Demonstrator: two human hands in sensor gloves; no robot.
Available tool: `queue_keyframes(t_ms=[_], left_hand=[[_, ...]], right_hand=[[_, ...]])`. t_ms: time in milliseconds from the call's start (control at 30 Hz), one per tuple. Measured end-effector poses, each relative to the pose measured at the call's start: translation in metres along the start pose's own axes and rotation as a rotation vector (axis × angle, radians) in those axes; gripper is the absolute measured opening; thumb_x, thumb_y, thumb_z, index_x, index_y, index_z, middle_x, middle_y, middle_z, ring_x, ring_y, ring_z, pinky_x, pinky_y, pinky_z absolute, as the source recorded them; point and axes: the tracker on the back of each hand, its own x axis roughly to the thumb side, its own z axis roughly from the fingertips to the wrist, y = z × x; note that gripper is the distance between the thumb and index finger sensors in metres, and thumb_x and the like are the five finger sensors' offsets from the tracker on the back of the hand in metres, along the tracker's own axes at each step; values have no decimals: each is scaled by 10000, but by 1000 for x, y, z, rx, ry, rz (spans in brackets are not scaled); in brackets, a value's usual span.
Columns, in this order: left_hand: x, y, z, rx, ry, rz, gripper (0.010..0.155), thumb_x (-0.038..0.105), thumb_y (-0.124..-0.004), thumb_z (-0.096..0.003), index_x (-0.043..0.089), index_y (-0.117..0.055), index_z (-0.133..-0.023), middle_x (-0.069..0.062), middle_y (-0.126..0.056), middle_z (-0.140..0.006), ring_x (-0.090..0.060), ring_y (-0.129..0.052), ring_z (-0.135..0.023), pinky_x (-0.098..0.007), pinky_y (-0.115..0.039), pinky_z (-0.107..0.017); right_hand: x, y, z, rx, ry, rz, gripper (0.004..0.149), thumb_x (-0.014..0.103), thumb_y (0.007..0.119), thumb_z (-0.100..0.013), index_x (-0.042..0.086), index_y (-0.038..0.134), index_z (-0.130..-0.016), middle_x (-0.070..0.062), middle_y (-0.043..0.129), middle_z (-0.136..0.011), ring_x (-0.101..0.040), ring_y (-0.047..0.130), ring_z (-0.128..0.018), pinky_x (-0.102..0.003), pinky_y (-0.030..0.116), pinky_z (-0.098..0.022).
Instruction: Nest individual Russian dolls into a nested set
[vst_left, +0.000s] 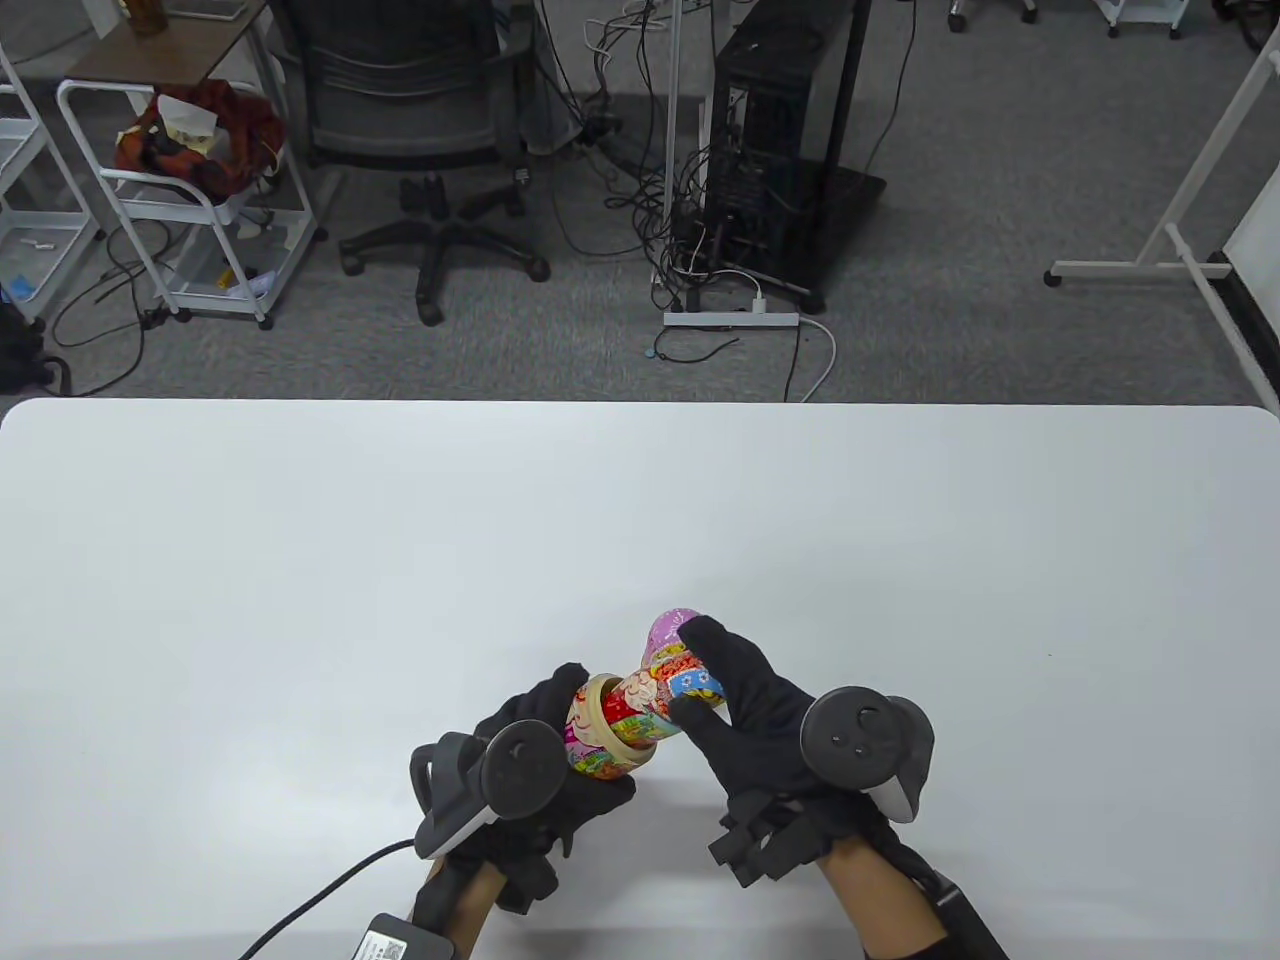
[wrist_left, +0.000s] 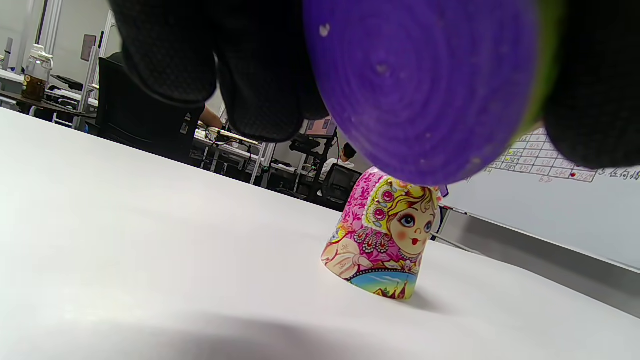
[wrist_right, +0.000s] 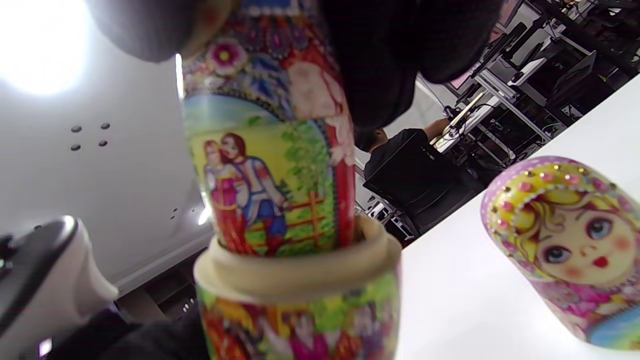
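Note:
My left hand (vst_left: 540, 775) grips the open bottom half of a large doll (vst_left: 597, 742), tilted, its pale wooden rim facing right. Its purple base (wrist_left: 425, 85) fills the left wrist view. My right hand (vst_left: 735, 700) grips a smaller closed doll (vst_left: 662, 695) with a painted couple on it (wrist_right: 270, 190). The smaller doll's lower end sits just inside the rim of the bottom half (wrist_right: 300, 305). The large doll's pink top half (vst_left: 668, 628) stands on the table just beyond my right fingers. Its painted face shows in both wrist views (wrist_left: 385, 240) (wrist_right: 570, 245).
The white table (vst_left: 300, 600) holds only the doll parts and my hands near its front middle. A black cable (vst_left: 320, 890) trails from my left wrist to the front edge. Chairs, carts and cables stand on the floor beyond the far edge.

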Motion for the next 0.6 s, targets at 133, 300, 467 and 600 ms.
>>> queue_keyframes(t_ms=[133,300,467,600], left_hand=[[2,1,1,18,-17,7,1137,797,-901,-257,216,-376,-1082,-47,-716,-1049,-246,-883,-877,-524,-754,-662],[5,3,0,17,-39,75,1137,800,-901,-257,218,-377,-1082,-38,-720,-1047,-227,-892,-866,-512,-762,-664],[-2,4,0,-28,-53,177,1133,788,-912,-262,218,-379,-1083,-39,-718,-1049,-227,-887,-869,-514,-758,-668],[-2,4,0,-25,-64,172,1133,785,-916,-260,222,-378,-1083,-36,-715,-1052,-223,-888,-868,-514,-760,-668]], right_hand=[[-2,10,1,23,13,11,637,532,689,-481,434,350,-1012,-116,622,-1036,-299,874,-799,-523,695,-655],[-3,22,0,70,13,-5,621,537,687,-480,415,392,-1013,-93,652,-1049,-327,826,-893,-554,641,-692],[-3,23,-3,133,-5,-88,616,528,676,-494,405,372,-1016,-81,586,-1081,-332,759,-944,-600,578,-716],[-4,23,-4,178,-8,-89,626,541,663,-501,425,334,-1020,-69,532,-1111,-338,696,-992,-611,555,-726]])
